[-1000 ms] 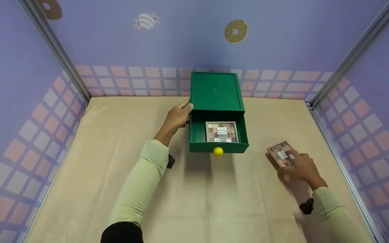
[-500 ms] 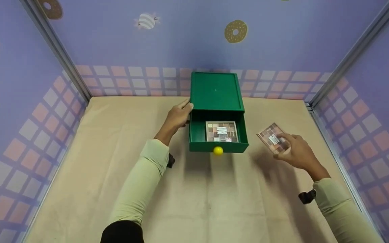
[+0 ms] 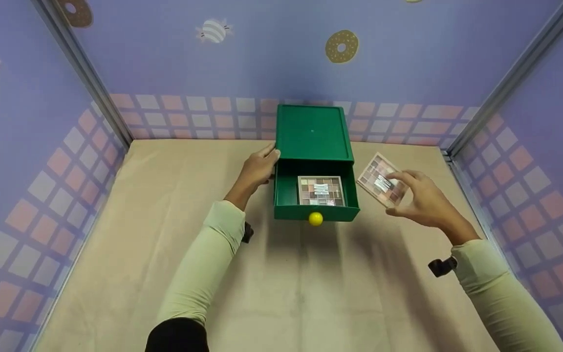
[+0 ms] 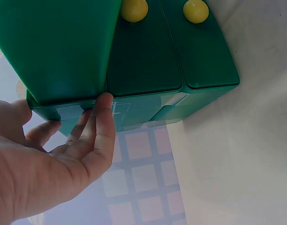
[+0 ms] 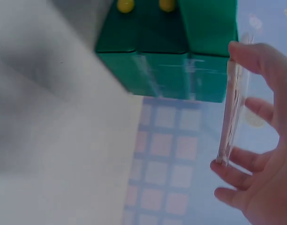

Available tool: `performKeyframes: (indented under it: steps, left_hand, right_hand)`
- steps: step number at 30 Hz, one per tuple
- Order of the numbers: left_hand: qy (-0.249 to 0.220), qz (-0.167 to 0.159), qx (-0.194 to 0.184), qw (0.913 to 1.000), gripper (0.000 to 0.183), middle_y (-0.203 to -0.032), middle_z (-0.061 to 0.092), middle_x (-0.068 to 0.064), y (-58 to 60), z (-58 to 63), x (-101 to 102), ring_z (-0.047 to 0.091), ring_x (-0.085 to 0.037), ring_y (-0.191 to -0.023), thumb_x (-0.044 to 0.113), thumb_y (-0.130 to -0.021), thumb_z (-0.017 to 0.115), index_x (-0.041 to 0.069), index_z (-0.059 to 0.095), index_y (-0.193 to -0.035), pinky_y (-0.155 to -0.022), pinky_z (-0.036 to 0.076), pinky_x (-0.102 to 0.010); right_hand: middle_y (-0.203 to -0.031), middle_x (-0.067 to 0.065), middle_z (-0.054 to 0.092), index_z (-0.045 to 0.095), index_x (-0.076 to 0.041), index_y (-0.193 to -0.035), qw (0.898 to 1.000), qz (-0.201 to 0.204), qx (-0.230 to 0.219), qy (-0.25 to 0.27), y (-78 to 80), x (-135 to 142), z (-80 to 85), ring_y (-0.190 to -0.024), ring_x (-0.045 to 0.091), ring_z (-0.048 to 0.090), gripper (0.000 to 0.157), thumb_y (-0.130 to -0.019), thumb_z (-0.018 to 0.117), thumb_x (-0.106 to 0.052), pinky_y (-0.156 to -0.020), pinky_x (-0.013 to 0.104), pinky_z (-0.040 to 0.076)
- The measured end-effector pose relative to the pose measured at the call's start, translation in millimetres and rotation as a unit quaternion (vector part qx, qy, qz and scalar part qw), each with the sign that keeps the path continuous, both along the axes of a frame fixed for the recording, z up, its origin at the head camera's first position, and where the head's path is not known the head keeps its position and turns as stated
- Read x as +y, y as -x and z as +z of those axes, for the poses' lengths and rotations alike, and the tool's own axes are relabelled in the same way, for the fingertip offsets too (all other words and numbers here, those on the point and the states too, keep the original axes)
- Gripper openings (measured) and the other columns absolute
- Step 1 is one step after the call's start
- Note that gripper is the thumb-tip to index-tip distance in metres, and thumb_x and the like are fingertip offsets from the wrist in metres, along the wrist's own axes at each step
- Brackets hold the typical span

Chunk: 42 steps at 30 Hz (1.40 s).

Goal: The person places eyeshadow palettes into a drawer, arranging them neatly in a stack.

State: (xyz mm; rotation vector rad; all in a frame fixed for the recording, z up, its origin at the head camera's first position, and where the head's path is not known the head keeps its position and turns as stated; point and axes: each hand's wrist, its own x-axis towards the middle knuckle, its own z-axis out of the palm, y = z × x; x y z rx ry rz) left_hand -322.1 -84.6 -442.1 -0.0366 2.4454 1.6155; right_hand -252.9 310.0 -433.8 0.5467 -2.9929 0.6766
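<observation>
A green drawer cabinet (image 3: 312, 134) stands at the back wall, its top drawer (image 3: 289, 213) pulled out by a yellow knob (image 3: 315, 219) side facing me. One eyeshadow palette (image 3: 308, 195) lies in that drawer, toward its right. My right hand (image 3: 425, 200) pinches a second eyeshadow palette (image 3: 375, 177) by its edges between thumb and fingers, raised just right of the drawer. Edge-on in the right wrist view, this palette (image 5: 230, 110) shows a clear lid. My left hand (image 4: 68, 159) touches the cabinet's left side with extended fingertips, the thumb near the upper edge.
Two lower drawers (image 4: 143, 65) with yellow knobs are closed beneath the pulled-out one. A beige cloth (image 3: 301, 303) covers the table. Lilac panels with pink and white squares (image 3: 196, 117) enclose the back and both sides.
My right hand has lifted the eyeshadow palette off the cloth and carried it forward and left, close to the drawer. The left hand and cabinet have stayed in place.
</observation>
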Motion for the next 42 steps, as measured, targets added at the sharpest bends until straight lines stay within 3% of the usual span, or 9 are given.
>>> performKeyframes:
  steps: [9,18,30,42]
  left_hand:
    - [-0.011,0.001,-0.001,0.9999,0.051,-0.149,0.045,-0.005,-1.3,0.4,-2,0.064,-0.022,-0.098,0.05,-0.1,0.037,0.039,0.03,-0.149,-0.085,0.052,-0.045]
    - [-0.008,-0.007,-0.004,0.9999,0.05,-0.151,0.041,-0.003,-2.6,3.8,-2,0.064,-0.022,-0.095,0.051,-0.1,0.036,0.041,0.028,-0.149,-0.081,0.051,-0.04]
    - [-0.018,-0.006,-0.009,0.9998,0.052,-0.154,0.038,-0.003,-1.7,0.0,-1,0.061,-0.022,-0.108,0.049,-0.101,0.038,0.036,0.028,-0.15,-0.09,0.051,-0.045]
    - [-0.016,-0.005,-0.01,0.9998,0.052,-0.154,0.037,-0.002,-1.1,-0.4,-2,0.06,-0.021,-0.109,0.05,-0.1,0.038,0.037,0.029,-0.15,-0.087,0.052,-0.04]
  right_hand:
    - [-0.15,0.009,0.036,0.049,-0.035,-0.135,0.995,0.098,-0.025,-0.006,12.3,-35,23.5,-0.128,0.038,0.042,0.076,-0.068,0.086,-0.035,-0.099,0.063,0.038]
    - [-0.155,0.01,0.029,0.051,-0.035,-0.133,0.984,0.158,-0.075,-0.035,22.4,-66,37.9,-0.134,0.039,0.038,0.067,-0.074,0.082,-0.034,-0.104,0.063,0.035]
    - [-0.154,0.014,0.028,0.056,-0.034,-0.133,0.972,0.188,-0.098,-0.1,29.9,-100,46.0,-0.137,0.038,0.033,0.06,-0.077,0.078,-0.03,-0.107,0.06,0.035]
    - [-0.159,0.013,0.018,0.052,-0.032,-0.137,0.964,0.218,-0.117,-0.099,33.2,-108,43.4,-0.144,0.04,0.021,0.061,-0.082,0.075,-0.024,-0.109,0.061,0.031]
